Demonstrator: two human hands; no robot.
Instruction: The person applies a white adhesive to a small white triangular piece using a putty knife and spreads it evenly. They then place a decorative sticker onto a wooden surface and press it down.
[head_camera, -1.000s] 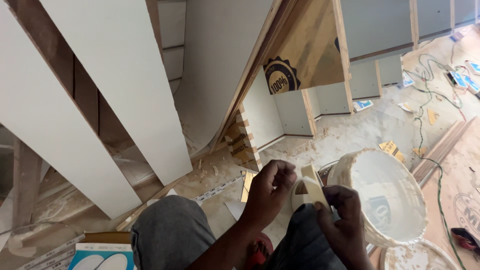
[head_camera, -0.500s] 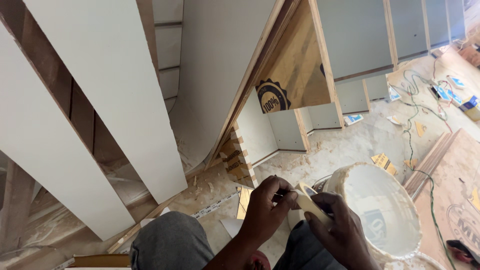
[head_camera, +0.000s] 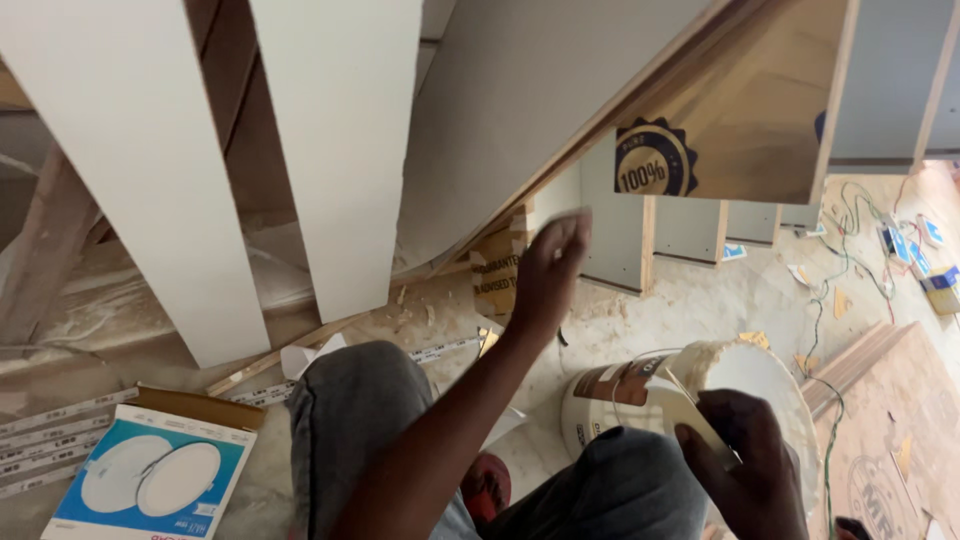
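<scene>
My right hand (head_camera: 740, 460) grips a thin cream scraper blade (head_camera: 680, 405) against the white plastic bucket (head_camera: 700, 400); my left hand (head_camera: 548, 268), previously beside it, now reaches forward, loosely open.

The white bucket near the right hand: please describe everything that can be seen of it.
The white bucket is a round plastic pail with a brown label band on its wall. It stands open, without a lid, on the dusty floor beside the person's knee. Pale paste coats its rim and inside. A thin wire handle arcs over its left side. The right hand, holding a flat scraper, overlaps its near edge.
</scene>
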